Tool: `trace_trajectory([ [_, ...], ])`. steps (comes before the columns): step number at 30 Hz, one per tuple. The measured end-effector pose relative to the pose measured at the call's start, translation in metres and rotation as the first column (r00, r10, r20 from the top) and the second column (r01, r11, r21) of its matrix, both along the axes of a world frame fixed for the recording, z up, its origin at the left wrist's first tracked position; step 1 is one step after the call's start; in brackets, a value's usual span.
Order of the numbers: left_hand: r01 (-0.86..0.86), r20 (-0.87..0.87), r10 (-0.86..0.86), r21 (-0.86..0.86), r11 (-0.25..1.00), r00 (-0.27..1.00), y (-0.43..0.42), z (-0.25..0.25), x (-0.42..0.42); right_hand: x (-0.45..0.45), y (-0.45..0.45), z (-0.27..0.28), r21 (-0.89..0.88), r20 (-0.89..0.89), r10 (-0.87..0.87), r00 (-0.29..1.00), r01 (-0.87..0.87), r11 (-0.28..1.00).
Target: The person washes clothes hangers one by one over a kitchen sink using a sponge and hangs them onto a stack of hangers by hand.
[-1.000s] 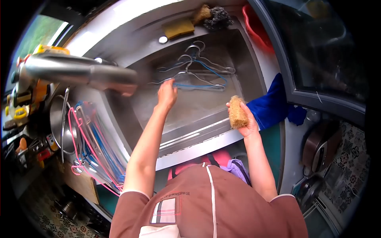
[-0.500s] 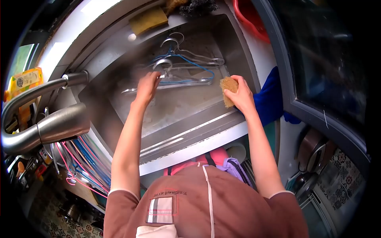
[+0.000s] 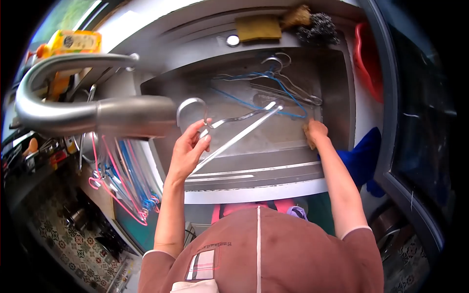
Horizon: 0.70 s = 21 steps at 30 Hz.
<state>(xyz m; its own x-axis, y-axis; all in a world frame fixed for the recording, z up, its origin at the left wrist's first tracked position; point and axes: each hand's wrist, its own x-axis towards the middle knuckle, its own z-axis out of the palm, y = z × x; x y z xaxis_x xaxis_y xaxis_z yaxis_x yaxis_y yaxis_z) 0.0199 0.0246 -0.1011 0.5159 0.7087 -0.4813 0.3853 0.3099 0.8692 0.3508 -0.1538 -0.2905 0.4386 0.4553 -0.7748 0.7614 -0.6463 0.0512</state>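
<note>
The left hand (image 3: 186, 155) pinches a hanger (image 3: 244, 132) at its neck, leaving the bars exposed; beyond those fingertips, the right hand (image 3: 319, 130) grasps a scrubber (image 3: 309, 137).

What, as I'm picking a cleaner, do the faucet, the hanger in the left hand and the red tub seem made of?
Faucet: metal, perhaps steel; satin grey with soft highlights.
Hanger in the left hand: apparently metal, polished; thin, silvery, with bright glints.
Red tub: probably plastic, smooth; evenly coloured, though partly out of sight.
</note>
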Motion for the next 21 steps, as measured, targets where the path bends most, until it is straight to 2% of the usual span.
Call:
trace_trajectory([
  [2, 0.0, 0.042, 0.003, -0.07, 0.998, 0.999, 0.002, 0.017, 0.007, 0.005, 0.006, 0.048, 0.133, -0.134, -0.048, 0.99, 0.066, 0.989],
  [3, -0.01, 0.086, 0.022, -0.137, 0.991, 0.996, 0.003, 0.022, 0.008, 0.009, 0.007, 0.066, 0.26, -0.258, -0.093, 0.962, 0.162, 0.952],
  [6, 0.002, 0.093, 0.012, -0.15, 0.989, 0.996, 0.006, 0.037, 0.012, 0.005, 0.016, 0.15, 0.487, -0.541, -0.155, 0.827, 0.458, 0.744],
  [9, 0.013, 0.124, 0.002, -0.119, 0.993, 0.992, 0.005, 0.045, 0.012, -0.016, 0.024, 0.225, 0.599, -0.625, -0.141, 0.768, 0.587, 0.545],
  [12, 0.021, 0.147, -0.011, -0.067, 0.998, 0.989, 0.002, 0.042, 0.011, -0.03, 0.027, 0.206, 0.497, -0.854, -0.037, 0.518, 0.836, 0.232],
  [13, 0.027, 0.155, -0.019, -0.047, 0.999, 0.988, 0.001, 0.041, 0.01, -0.028, 0.028, 0.167, 0.441, -0.863, -0.147, 0.484, 0.862, 0.25],
  [14, 0.028, 0.12, -0.024, -0.027, 0.999, 0.992, -0.002, 0.037, 0.007, -0.034, 0.029, 0.124, 0.643, -0.267, -0.279, 0.922, 0.386, 0.661],
  [15, 0.036, 0.085, -0.035, -0.005, 0.999, 0.996, -0.004, 0.033, 0.004, -0.043, 0.021, 0.113, 0.69, 0.143, 0.002, 0.99, -0.102, 0.717],
  [16, 0.038, 0.058, -0.039, 0.022, 0.999, 0.998, -0.002, 0.035, 0.008, -0.055, 0.033, 0.125, 0.79, -0.184, -0.157, 0.97, 0.241, 0.563],
  [17, 0.078, -0.015, -0.077, 0.096, 0.992, 0.997, -0.003, 0.039, 0.007, -0.061, 0.044, 0.138, 0.81, -0.327, -0.174, 0.929, 0.371, 0.455],
  [18, 0.102, -0.027, -0.1, 0.096, 0.99, 0.995, -0.011, 0.037, 0.0, -0.079, 0.045, 0.165, 0.779, -0.479, -0.192, 0.857, 0.516, 0.357],
  [21, 0.208, -0.059, -0.202, 0.153, 0.966, 0.978, -0.008, 0.041, -0.001, -0.103, 0.055, 0.222, 0.791, -0.552, -0.019, 0.834, 0.531, 0.305],
])
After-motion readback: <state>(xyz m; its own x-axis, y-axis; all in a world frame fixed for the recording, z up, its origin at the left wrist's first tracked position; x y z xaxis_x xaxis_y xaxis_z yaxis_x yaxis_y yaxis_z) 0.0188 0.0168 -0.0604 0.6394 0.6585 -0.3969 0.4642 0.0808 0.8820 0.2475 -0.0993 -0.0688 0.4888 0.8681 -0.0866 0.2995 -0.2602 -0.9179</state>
